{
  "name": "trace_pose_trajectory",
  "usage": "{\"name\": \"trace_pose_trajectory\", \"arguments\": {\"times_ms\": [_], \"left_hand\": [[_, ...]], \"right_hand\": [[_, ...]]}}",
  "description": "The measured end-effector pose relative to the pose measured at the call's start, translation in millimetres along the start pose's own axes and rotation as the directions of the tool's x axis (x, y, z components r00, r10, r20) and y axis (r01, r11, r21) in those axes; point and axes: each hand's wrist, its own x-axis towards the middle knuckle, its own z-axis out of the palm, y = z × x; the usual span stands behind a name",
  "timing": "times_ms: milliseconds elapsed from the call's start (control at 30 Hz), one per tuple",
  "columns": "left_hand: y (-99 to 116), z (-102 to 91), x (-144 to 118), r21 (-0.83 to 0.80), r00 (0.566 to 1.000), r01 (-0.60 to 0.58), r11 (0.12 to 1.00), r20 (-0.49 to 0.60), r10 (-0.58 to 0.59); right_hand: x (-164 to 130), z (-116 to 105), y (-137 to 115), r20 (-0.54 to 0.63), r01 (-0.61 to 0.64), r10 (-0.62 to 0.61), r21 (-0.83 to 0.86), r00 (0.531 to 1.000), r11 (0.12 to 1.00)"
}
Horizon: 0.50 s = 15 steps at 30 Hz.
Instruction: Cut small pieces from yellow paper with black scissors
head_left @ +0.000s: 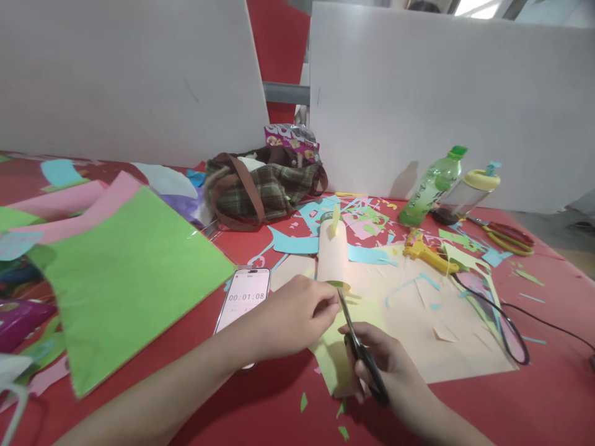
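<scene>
R hand (pixel 388 365) has fingers clamped on the black handles of the scissors (pixel 357 348), blades aimed away from the person, tips right by the near end of the tube (pixel 332 254). L hand (pixel 309 313) is curled in, fingertips bunched next to the blades & just below the green edge (pixel 336 284) at the tube's near end; can't tell from here if they're pinching anything. Tube's pale, in the mid. of the table (pixel 274 409), w/ a yellow tab (pixel 335 220) sticking up at its far end & blue paper (pixel 297 244) showing on both sides.

Phone (pixel 253 285) is partly under the L forearm, timer at 00:01:08. Beige sheet (pixel 450 353) spreads to the R, scraps on top; yellow glue gun (pixel 432 257) by its far edge, w/ a dark cord. Farther R: green bottle (pixel 430 189), a clear jar (pixel 469 193) w/ yellow rim, 2nd pr of scissors (pixel 519 235), red & yellow handles.

Over on the L, a big green sheet (pixel 144 285), pink paper (pixel 100 207) beyond. Plaid bag (pixel 281 186) at the back, snack pack (pixel 304 147) behind it, then white boards (pixel 418 105).
</scene>
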Motion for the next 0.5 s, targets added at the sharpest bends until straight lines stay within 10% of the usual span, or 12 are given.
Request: {"name": "trace_pose_trajectory", "arguments": {"times_ms": [500], "left_hand": [[14, 15.0, 0, 0.061, 0.964, -0.134, 0.989, 0.24, 0.116]], "right_hand": [[-1, -2, -9, -0.097, 0.171, -0.169, 0.013, 0.981, 0.985]]}}
